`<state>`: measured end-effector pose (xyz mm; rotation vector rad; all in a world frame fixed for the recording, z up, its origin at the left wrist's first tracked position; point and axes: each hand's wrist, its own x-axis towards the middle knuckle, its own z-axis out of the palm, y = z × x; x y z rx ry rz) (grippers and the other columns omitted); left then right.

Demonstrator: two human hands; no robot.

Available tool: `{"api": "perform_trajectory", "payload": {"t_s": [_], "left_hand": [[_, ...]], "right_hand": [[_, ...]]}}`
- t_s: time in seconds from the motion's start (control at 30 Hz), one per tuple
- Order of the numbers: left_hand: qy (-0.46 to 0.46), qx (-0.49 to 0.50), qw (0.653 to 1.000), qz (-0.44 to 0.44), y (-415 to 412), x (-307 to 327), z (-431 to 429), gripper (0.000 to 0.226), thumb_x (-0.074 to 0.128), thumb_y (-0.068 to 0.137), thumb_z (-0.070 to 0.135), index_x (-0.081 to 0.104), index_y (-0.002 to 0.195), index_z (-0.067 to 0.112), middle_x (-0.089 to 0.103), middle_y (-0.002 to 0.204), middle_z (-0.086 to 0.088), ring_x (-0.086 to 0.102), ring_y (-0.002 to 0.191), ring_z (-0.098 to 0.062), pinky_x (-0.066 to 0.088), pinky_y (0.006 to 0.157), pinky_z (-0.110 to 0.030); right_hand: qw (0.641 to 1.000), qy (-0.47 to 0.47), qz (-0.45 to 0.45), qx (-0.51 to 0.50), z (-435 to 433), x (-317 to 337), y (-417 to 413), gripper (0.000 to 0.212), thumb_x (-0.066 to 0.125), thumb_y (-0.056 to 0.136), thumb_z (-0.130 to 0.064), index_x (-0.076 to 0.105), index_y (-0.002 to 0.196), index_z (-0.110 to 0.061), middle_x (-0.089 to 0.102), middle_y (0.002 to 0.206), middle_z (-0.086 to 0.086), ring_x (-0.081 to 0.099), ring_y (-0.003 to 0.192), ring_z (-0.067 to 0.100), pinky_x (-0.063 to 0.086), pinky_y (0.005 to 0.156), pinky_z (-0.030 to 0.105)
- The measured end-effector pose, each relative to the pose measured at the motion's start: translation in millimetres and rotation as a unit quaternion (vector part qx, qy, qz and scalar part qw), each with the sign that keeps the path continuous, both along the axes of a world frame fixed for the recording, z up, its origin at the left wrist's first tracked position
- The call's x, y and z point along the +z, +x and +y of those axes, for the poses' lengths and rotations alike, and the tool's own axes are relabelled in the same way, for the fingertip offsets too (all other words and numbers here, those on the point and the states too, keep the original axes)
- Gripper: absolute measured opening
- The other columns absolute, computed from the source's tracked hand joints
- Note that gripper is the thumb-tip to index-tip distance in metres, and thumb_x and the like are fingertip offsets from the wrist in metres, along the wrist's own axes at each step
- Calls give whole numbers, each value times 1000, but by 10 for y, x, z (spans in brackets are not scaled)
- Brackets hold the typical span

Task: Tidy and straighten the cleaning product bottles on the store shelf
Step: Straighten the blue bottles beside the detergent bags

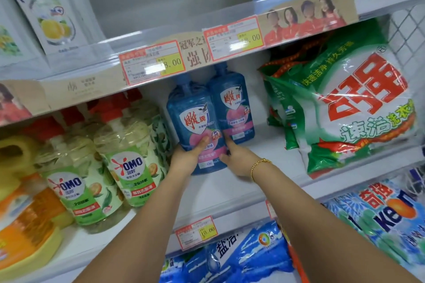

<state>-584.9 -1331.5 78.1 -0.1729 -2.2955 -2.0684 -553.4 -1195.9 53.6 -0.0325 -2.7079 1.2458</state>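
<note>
The front blue bottle [195, 117] stands tilted on the middle shelf [264, 181], and the left hand [187, 156] grips its lower part with the thumb across the pink label. The right hand [239, 159] lies against that bottle's right edge, forefinger stretched up, though I cannot tell whether it grasps anything. A second blue bottle [234, 108] touches its right side, and OMO bottles [131, 167] stand to its left.

Big green-white powder bag [358, 108] leans at right, w/ slimmer green packs [279, 108] just beside it. Below, blue bags [230, 257]. Red-yellow price tags [153, 64] up front, plus promo strip [305, 18] w/ people in red. Top left, lemon pouch [53, 14].
</note>
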Motion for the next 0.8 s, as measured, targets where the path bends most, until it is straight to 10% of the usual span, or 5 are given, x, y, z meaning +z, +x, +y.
{"api": "perform_trajectory", "payload": {"t_s": [0.13,0.27,0.37,0.6,0.8], "left_hand": [[-141,53,986,76,328,-36,-65,45,74,82,25,59,121,8,64,114,-4,63,101,-23,50,87,-33],[-186,-23,960,208,1037,-183,-163,11,64,90,25,67,81,19,70,82,5,63,78,-12,50,81,-30],[-185,-129,953,200,1691,-514,-57,42,57,84,47,56,57,15,59,56,-2,54,57,-11,43,63,-28],[-234,-421,873,-74,3179,-2043,698,23,70,83,12,59,89,31,59,84,19,56,72,9,45,70,-9],[-284,-454,838,-108,3837,-2775,897,37,61,89,8,52,122,21,51,114,6,55,104,-15,52,83,-24]], "right_hand": [[994,83,57,-38,131,115,503,27,44,96,-13,65,108,-4,67,108,14,60,100,30,47,84,31],[983,86,147,-67,420,224,1369,24,55,92,-23,70,80,-9,68,64,-1,59,57,3,47,64,18],[981,130,115,-87,650,50,2134,35,62,88,-36,57,59,-17,50,50,-9,45,46,3,35,50,13],[927,208,-234,-204,1243,-1251,3490,46,62,82,-52,54,114,-21,61,105,2,57,93,19,44,82,29],[927,104,-243,-268,818,-1922,4340,43,50,82,-63,55,84,-21,62,79,0,53,72,18,37,62,26]]}}
